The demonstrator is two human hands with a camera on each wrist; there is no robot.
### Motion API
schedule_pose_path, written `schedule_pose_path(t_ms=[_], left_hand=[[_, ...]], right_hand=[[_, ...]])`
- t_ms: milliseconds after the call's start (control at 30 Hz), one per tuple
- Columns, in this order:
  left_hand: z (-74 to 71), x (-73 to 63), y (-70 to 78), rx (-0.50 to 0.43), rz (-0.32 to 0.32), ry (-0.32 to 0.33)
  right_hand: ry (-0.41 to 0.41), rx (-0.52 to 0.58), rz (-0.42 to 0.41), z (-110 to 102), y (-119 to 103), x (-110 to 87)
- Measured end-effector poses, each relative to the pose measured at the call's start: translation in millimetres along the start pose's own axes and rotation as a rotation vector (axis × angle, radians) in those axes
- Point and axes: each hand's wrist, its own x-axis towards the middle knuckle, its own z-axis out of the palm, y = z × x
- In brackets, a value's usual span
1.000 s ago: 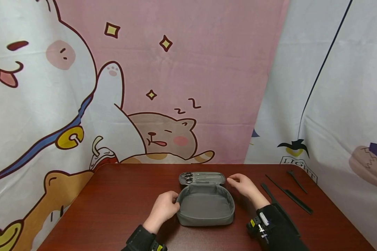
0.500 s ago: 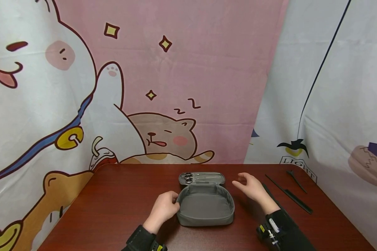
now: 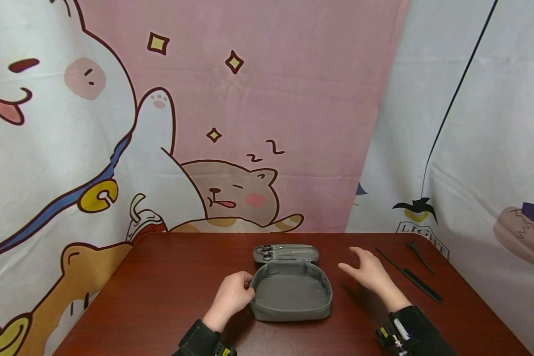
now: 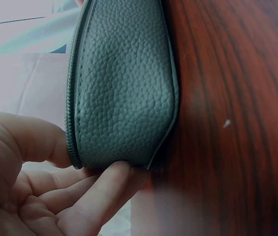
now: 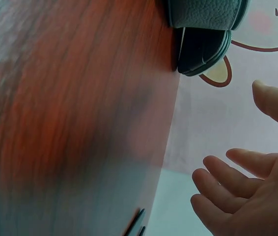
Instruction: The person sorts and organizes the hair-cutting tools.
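Note:
A grey zip case [image 3: 291, 296] of pebbled, leather-like material stands unzipped on the table, its lid folded back. Scissors [image 3: 267, 252] and slim items sit under a see-through pocket in the lid [image 3: 293, 252]; the main compartment shows a bare bottom. At the case's left side, my left hand [image 3: 232, 296] holds the wall. In the left wrist view its thumb lies at the zipper edge and its fingers [image 4: 112, 184] touch the outer wall. My right hand [image 3: 369, 272] hovers right of the case, fingers spread, holding nothing.
On the right of the brown table [image 3: 173, 287] lie a black tail comb [image 3: 420, 284] and a small dark slender item [image 3: 422, 259]. A printed cloth [image 3: 320, 123] hangs behind the table.
My right hand has moved right, away from the lid, and its fingers have spread. It now covers a long dark item seen earlier. My left hand and the case have stayed put.

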Motion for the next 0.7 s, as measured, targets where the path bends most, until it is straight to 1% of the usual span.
schedule_pose_path(t_ms=[100, 333, 567, 700], left_hand=[[-0.4, 0.1, 0.6, -0.004, -0.005, -0.003], [-0.9, 0.7, 1.2, -0.004, 0.0, -0.01], [-1.8, 0.7, 1.1, 0.001, 0.001, -0.012], [-2.0, 0.5, 0.9, -0.003, 0.003, -0.017]], right_hand=[[0.008, -0.016, -0.005, -2.1, 4.4, -2.6], [-0.005, -0.045, 0.02, -11.9, 11.9, -8.0], [0.018, -0.071, -0.012, -19.6, 22.7, -14.4], [0.005, -0.103, -0.004, -23.5, 30.7, -18.1]])
